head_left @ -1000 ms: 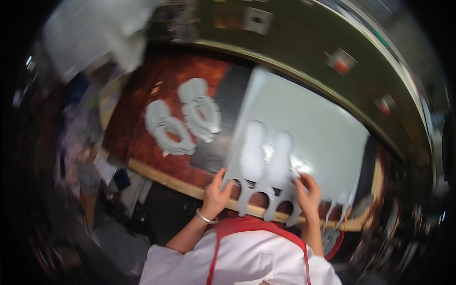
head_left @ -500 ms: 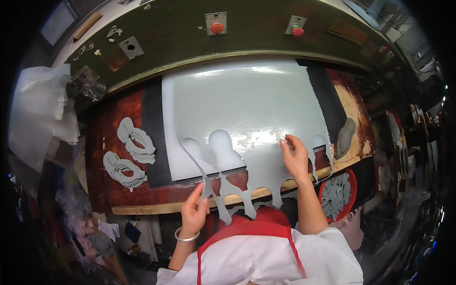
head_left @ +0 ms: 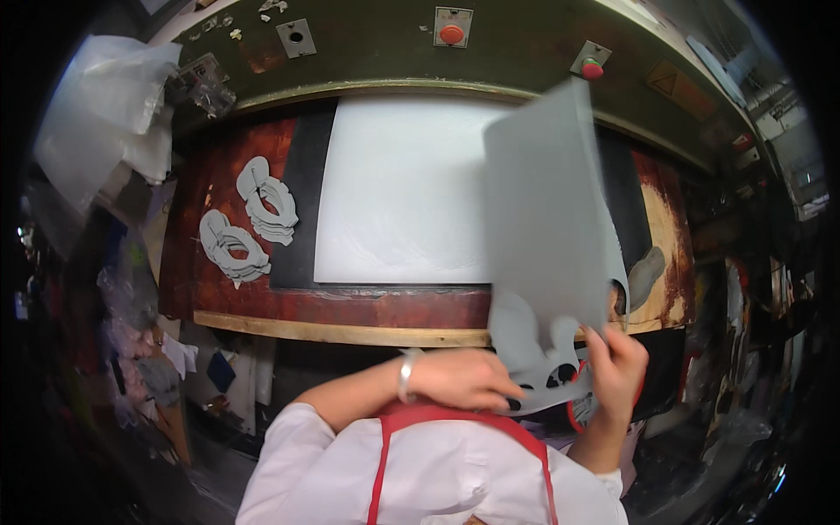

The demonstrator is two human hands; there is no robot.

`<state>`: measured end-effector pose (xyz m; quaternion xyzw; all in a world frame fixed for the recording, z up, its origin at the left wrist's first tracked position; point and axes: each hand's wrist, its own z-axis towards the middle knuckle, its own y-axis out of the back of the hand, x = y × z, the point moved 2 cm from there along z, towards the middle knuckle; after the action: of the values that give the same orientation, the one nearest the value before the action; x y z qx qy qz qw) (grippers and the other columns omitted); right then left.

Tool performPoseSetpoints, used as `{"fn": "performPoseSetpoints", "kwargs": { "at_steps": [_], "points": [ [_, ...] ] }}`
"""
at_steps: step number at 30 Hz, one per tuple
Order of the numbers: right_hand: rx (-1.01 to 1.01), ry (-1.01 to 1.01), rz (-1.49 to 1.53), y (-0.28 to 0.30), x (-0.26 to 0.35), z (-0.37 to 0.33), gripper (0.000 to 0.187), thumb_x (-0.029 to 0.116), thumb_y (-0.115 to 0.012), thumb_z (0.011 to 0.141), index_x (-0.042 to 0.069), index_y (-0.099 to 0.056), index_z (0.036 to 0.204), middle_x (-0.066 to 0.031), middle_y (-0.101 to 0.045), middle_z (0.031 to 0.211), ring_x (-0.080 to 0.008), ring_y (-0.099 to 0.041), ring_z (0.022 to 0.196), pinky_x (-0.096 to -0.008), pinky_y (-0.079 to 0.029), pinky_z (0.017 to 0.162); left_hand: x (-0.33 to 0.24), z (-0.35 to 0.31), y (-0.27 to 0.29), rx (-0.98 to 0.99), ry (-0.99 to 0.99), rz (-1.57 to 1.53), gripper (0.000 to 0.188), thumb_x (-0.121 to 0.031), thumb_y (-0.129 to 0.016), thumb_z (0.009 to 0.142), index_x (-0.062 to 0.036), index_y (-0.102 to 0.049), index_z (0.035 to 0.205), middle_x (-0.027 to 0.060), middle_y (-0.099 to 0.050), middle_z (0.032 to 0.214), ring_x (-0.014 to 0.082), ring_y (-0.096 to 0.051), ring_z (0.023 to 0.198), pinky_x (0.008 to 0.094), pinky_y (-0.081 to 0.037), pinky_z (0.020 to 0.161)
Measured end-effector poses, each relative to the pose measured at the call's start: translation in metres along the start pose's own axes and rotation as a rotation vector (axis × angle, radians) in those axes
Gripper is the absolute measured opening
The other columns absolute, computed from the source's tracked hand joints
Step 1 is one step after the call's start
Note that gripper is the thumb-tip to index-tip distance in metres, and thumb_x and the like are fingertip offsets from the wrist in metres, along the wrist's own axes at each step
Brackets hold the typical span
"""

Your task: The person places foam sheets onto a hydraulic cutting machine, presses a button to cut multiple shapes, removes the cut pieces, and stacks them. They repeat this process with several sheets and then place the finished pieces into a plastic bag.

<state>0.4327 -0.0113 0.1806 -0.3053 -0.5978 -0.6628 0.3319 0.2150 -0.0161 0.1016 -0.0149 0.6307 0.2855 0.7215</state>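
Observation:
A thin grey sheet (head_left: 542, 192) stands raised and folded over on the right side of the work table, blurred by motion. Rounded cut-outs run along its lower edge. My right hand (head_left: 619, 367) pinches it by the lower right edge. At the lower left, the fingers of my left hand (head_left: 459, 378) close on the sheet's cut edge, with that arm reaching across in front of me. Behind it lies a white board (head_left: 402, 192), bare on its left part; the sheet hides its right part.
Two stacks of grey cut pieces with oval holes, one farther (head_left: 254, 179) and one nearer (head_left: 212, 229), lie at the left. A grey lump (head_left: 646, 276) rests at the right. Below the edge is a red-rimmed bin (head_left: 577, 416). A green machine beam (head_left: 376, 66) with red buttons spans the back.
The grey sheet has come up off the white board and swung right, folding over. My left hand has crossed rightward; my right hand has moved down and right and now grips the sheet.

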Motion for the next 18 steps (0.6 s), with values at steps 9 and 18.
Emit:
{"fn": "performPoseSetpoints", "kwargs": {
  "at_steps": [9, 18],
  "points": [
    [-1.052, 0.573, -0.683, 0.175, -0.034, -0.204, 0.035, 0.03, -0.052, 0.093, -0.002, -0.059, 0.082, -0.0156, -0.061, 0.076, -0.0254, -0.057, 0.063, -0.0394, -0.046, 0.055, 0.093, 0.054, 0.105, -0.807, 0.13, 0.417, 0.089, -0.031, -0.074, 0.078, -0.0088, -0.024, 0.147, 0.0175, -0.029, 0.147, 0.0318, -0.028, 0.137, 0.0437, -0.026, 0.111],
    [-1.528, 0.171, 0.455, 0.232, 0.025, -0.259, 0.031, 0.032, -0.044, 0.097, 0.003, -0.053, 0.091, -0.0064, -0.049, 0.061, -0.0153, -0.042, 0.044, -0.0294, -0.037, 0.04, 0.047, 0.108, 0.028, -0.468, 0.034, 0.017, 0.048, -0.052, -0.064, 0.083, -0.0038, -0.06, 0.08, 0.0181, -0.059, 0.067, 0.0372, -0.058, 0.065, 0.042, -0.046, 0.061]
  ]
}}
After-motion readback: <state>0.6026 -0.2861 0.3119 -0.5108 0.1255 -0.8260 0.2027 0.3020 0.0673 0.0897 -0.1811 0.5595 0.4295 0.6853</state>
